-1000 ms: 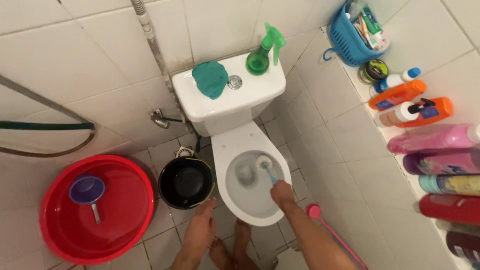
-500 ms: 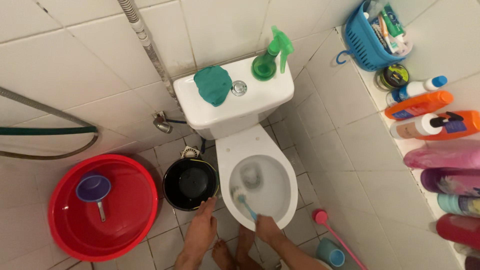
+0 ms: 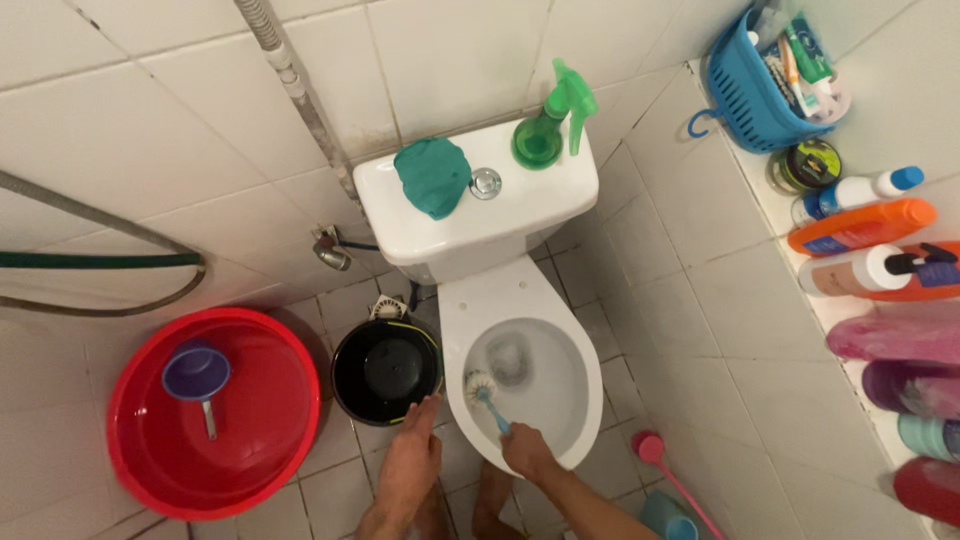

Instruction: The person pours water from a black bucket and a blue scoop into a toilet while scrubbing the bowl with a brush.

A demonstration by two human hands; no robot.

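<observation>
- My right hand (image 3: 527, 452) is clenched around the blue handle of the toilet brush (image 3: 485, 393). Its white bristle head sits inside the toilet bowl (image 3: 575, 350), pressed against the left inner wall, just below the rim.
- My left hand (image 3: 410, 462) is released and grips nothing. The fingers are stretched flat and point toward the black bucket (image 3: 384, 370), with the tips near its rim.
- Risk, as I judge it: the glazed porcelain is smooth and wet, so the bristles could skid off the curve and flick water over the rim onto the floor tiles (image 3: 650, 260).
- The brush handle looks thin and is gripped at its very end, so a hard push could bend it or twist it out of my fingers.
- The left hand hangs close to the bucket, and a sideways lurch could knock it against the bowl's base.
- The red basin (image 3: 270, 400) is round glossy plastic with a purple dipper (image 3: 197, 375) lying in it.
- On the flat white tank lid (image 3: 560, 190) sit a crumpled teal cloth (image 3: 432, 176) and a green spray bottle (image 3: 545, 135).
- A pink-headed plunger (image 3: 655, 452) lies on the tiles just right of the bowl.
</observation>
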